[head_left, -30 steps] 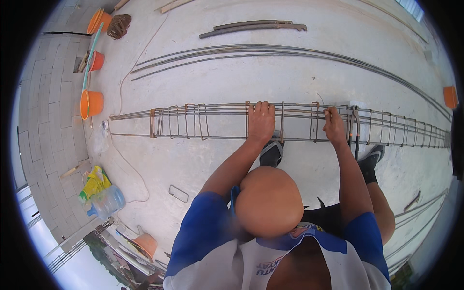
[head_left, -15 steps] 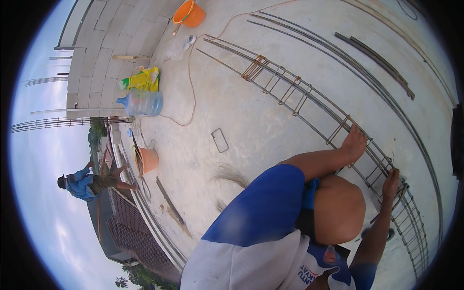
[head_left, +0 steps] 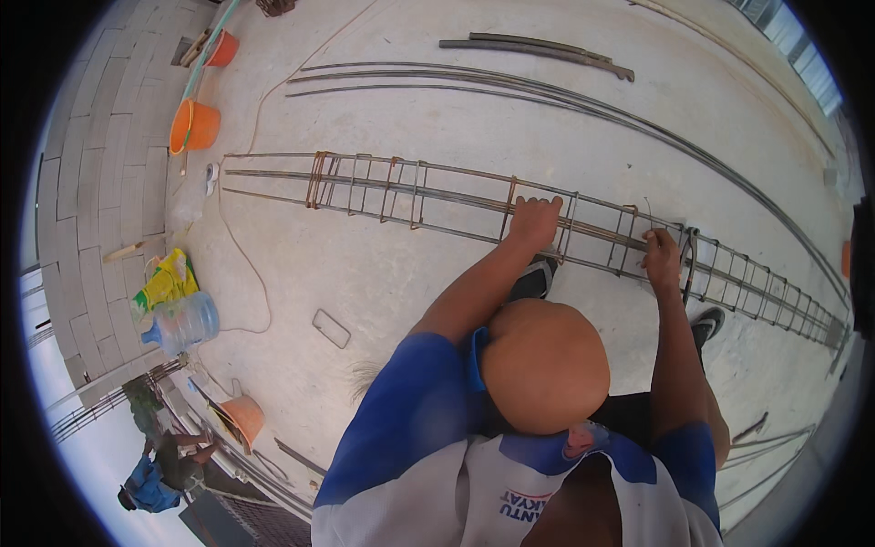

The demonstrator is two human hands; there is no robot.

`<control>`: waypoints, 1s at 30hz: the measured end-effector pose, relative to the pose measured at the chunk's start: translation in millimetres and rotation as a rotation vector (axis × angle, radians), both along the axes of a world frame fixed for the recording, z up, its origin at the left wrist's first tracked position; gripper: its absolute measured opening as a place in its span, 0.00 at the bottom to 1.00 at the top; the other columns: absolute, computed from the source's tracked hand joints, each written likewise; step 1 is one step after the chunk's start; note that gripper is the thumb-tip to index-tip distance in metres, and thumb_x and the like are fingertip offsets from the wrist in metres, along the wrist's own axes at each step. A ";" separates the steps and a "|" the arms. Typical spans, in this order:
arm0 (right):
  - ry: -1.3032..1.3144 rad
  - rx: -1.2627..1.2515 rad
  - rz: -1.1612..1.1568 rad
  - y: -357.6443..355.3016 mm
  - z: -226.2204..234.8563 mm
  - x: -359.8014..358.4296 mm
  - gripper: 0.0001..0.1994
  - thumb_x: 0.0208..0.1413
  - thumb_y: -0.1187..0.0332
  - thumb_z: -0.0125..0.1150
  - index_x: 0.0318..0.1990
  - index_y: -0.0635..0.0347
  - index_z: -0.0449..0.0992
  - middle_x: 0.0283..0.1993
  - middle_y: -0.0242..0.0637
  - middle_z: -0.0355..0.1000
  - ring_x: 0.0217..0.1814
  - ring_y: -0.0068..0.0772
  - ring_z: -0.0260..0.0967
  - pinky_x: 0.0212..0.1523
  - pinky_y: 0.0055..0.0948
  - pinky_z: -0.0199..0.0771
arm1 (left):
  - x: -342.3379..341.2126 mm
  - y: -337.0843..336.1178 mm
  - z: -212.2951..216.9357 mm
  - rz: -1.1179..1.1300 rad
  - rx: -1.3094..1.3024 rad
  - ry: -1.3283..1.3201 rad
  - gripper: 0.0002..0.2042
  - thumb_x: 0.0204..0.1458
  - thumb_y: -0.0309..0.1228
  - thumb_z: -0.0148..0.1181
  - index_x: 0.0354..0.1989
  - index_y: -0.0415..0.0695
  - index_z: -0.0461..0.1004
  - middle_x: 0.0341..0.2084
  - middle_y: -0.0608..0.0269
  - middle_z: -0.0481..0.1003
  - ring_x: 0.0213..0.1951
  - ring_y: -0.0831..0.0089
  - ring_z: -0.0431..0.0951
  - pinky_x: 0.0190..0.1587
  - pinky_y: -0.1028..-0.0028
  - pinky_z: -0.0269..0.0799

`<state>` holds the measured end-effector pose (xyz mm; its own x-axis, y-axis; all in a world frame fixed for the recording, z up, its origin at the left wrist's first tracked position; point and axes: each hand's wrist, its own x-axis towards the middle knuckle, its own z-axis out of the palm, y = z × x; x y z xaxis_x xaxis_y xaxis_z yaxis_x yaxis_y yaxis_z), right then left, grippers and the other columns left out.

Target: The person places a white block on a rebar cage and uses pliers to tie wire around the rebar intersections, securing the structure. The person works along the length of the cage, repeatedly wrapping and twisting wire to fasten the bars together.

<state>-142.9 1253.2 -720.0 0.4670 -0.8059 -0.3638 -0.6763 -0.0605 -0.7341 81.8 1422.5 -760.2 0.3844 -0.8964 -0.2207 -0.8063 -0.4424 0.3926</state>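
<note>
A long rebar cage [head_left: 456,221], steel bars with square stirrups tied around them, lies across the floor in front of me. My left hand [head_left: 536,221] is closed over its middle bars, knuckles up. Further right, my right hand [head_left: 663,258] has its fingers pinched together at the cage's near side. A thin wire [head_left: 648,206] sticks up at those fingertips; its lower end is hidden. Just right of that hand, a dark curved tool [head_left: 690,260], perhaps pincers, rests against the cage. Rust-coloured stirrups [head_left: 319,180] are bunched near the left end.
Long loose bars [head_left: 410,77] and short dark pipes [head_left: 538,50] lie beyond the cage. One loose stirrup [head_left: 331,328] is on the floor. Left are orange buckets [head_left: 202,126], a water jug [head_left: 187,322], a yellow sack [head_left: 170,283] and a block wall [head_left: 100,210]. Another person [head_left: 159,479] is at the lower left.
My view has turned, so the cage now runs more level across it. Both hands remain on the cage, the left over the bars and the right near the thin wire.
</note>
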 end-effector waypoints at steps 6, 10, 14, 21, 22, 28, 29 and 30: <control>0.019 -0.337 -0.071 25.8 52.1 -16.1 0.12 0.56 0.67 0.52 0.42 0.67 0.75 0.31 0.50 0.75 0.32 0.49 0.74 0.38 0.39 0.72 | 4.3 5.9 28.8 -0.004 -0.081 0.140 0.14 0.43 0.27 0.58 0.42 0.42 0.71 0.34 0.52 0.75 0.40 0.55 0.75 0.45 0.58 0.69; 0.162 -0.264 -0.079 27.0 24.9 -41.8 0.10 0.54 0.68 0.53 0.36 0.67 0.76 0.34 0.51 0.76 0.36 0.54 0.73 0.41 0.43 0.72 | 7.2 -31.0 40.2 0.021 -0.214 0.225 0.12 0.46 0.27 0.57 0.40 0.40 0.73 0.34 0.50 0.76 0.40 0.53 0.75 0.45 0.60 0.71; 0.329 -0.366 0.146 13.1 -15.4 -34.8 0.10 0.50 0.70 0.53 0.34 0.66 0.78 0.36 0.53 0.76 0.38 0.50 0.75 0.41 0.41 0.73 | 5.9 -82.4 42.8 -0.063 -0.141 0.290 0.11 0.49 0.34 0.55 0.37 0.43 0.78 0.36 0.51 0.77 0.43 0.54 0.75 0.47 0.61 0.70; 0.042 0.143 -0.384 12.2 -24.7 27.8 0.14 0.50 0.69 0.53 0.39 0.68 0.78 0.34 0.54 0.76 0.39 0.54 0.74 0.43 0.41 0.72 | 0.1 -138.3 8.8 -0.024 0.163 0.486 0.20 0.55 0.45 0.51 0.34 0.39 0.80 0.35 0.43 0.78 0.41 0.47 0.77 0.46 0.59 0.72; 0.078 0.085 -0.334 10.8 -28.9 29.1 0.13 0.50 0.69 0.53 0.39 0.68 0.78 0.34 0.54 0.76 0.39 0.54 0.74 0.43 0.41 0.73 | -1.4 -145.3 0.4 -0.037 0.208 0.495 0.21 0.54 0.47 0.51 0.33 0.38 0.80 0.35 0.43 0.78 0.41 0.47 0.77 0.46 0.59 0.72; 0.125 -0.227 -0.093 5.8 -31.6 36.3 0.12 0.51 0.69 0.53 0.37 0.68 0.79 0.34 0.56 0.75 0.38 0.56 0.74 0.43 0.43 0.72 | -17.4 -166.9 -35.8 0.020 0.334 0.585 0.24 0.51 0.50 0.55 0.32 0.36 0.80 0.34 0.42 0.78 0.41 0.50 0.78 0.45 0.60 0.72; 0.127 -0.192 -0.099 6.2 -28.2 37.9 0.12 0.51 0.69 0.53 0.36 0.68 0.79 0.34 0.56 0.75 0.39 0.56 0.73 0.44 0.43 0.72 | -18.5 -167.9 -41.7 0.025 0.348 0.567 0.24 0.50 0.50 0.56 0.30 0.36 0.80 0.33 0.43 0.79 0.41 0.50 0.78 0.44 0.60 0.73; 0.129 -0.157 -0.104 6.8 -24.7 39.5 0.12 0.51 0.69 0.53 0.35 0.67 0.79 0.34 0.56 0.75 0.39 0.57 0.73 0.44 0.43 0.72 | -18.2 -166.4 -47.8 0.038 0.347 0.573 0.23 0.50 0.49 0.57 0.29 0.36 0.80 0.33 0.44 0.79 0.40 0.51 0.79 0.43 0.61 0.74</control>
